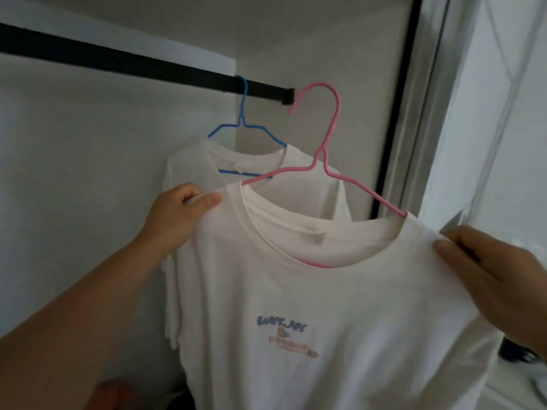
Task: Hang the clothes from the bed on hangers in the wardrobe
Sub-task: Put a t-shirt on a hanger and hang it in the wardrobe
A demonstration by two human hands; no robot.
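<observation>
Nearest, the right hand (491,279) and left hand (180,211) each pinch a shoulder of the white cotton T-shirt with a small blue-and-pink chest print (325,306), draped on a pink wire hanger (327,161) whose hook sits just short of the black wardrobe rail (118,59), behind which a second white T-shirt (189,173) hangs from a blue wire hanger (242,125).
</observation>
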